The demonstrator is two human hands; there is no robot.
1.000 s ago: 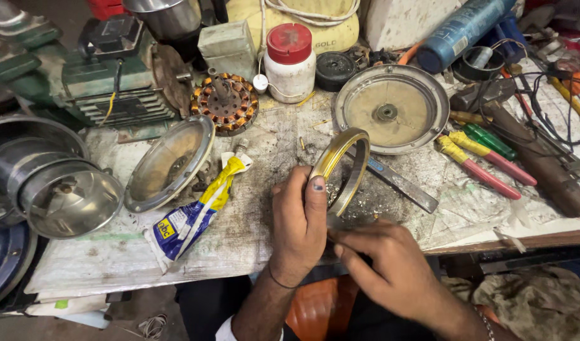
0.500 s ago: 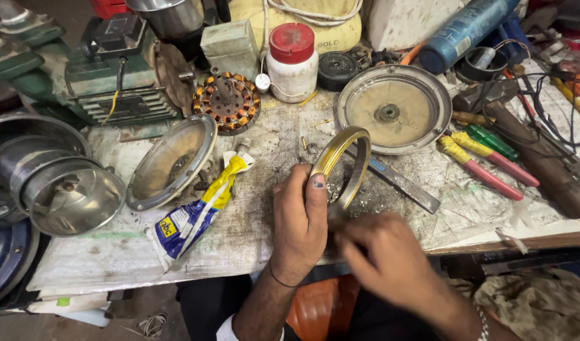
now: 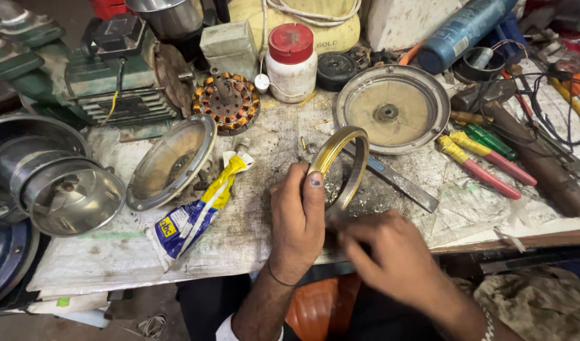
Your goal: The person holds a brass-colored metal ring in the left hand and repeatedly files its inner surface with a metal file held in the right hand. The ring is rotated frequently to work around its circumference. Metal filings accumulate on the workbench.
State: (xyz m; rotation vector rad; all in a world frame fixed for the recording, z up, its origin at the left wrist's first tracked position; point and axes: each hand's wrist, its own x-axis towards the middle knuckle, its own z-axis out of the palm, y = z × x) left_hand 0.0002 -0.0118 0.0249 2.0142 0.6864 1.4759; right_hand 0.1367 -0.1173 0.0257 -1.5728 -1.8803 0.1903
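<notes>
The left hand (image 3: 297, 221) is gripping a brass-coloured metal ring (image 3: 340, 167) upright on its edge over the cluttered counter (image 3: 252, 233), while the blurred right hand (image 3: 391, 252), fingers curled, is touching the ring's lower edge, a blue-and-yellow tube (image 3: 198, 205) lying near to the left.

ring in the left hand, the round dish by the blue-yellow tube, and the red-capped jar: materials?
Ring, held upright by the left hand: looks like metal with a dull yellow, brass-like coat; its inner face is darker, perhaps worn.
Dish: bare metal, probably steel or aluminium, with a shiny, reflective bowl.
Jar: likely plastic, with a matte white body and a red cap.
</notes>
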